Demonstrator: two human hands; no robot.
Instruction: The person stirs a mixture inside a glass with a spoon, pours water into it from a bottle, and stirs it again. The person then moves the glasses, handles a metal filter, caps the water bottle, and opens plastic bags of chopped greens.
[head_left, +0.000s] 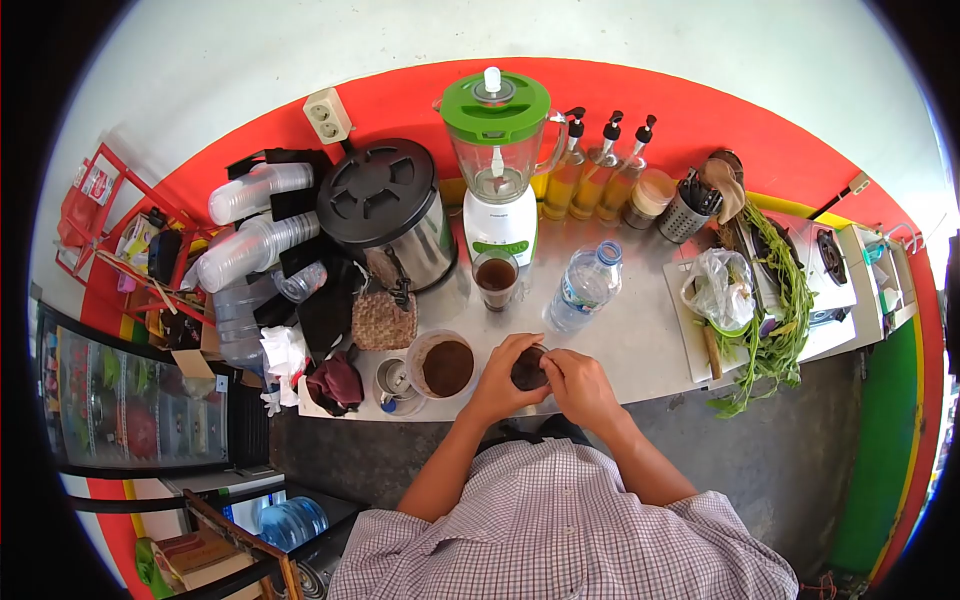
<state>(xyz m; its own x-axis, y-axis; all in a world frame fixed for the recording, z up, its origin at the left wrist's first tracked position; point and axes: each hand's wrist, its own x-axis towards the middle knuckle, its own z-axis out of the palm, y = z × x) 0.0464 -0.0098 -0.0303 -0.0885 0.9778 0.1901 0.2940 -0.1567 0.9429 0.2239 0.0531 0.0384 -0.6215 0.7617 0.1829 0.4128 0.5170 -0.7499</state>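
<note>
L hand [508,378]: fingers curled part-closed round the L side of a small round dark-brown vessel [529,369]. R hand [582,388]: thumb + fingers closed in at its R edge, approx. pinch. Both in contact w/ it; vessel vs. lid, can't tell for sure. Posn: lower ctr of frame, at near edge of steel counter [640,335].

Just L of L hand: clear plastic tub [442,366] w/ dk brown powder. Beside tub, further L: small metal cup [393,377].

Above hands, ctr: clear tumbler [496,281], upright, dk brown liquid. To its R: clear water btl [583,290], upright, blue label.

Behind tumbler, upper ctr: blender [499,215], green lid, white base. L of blender: steel canister [421,240] w/ black lid. R of blender: 3 pump btls [597,180], amber liquid, in a row; then perforated utensil holder [684,218], w/ dk-handled utensils.

L side of frame: stacked clear plastic cups [260,245], lying on their sides. R side: knotted plastic bag [718,290] on white board [695,350], leafy greens [790,320] alongside, hanging over counter edge.
</note>
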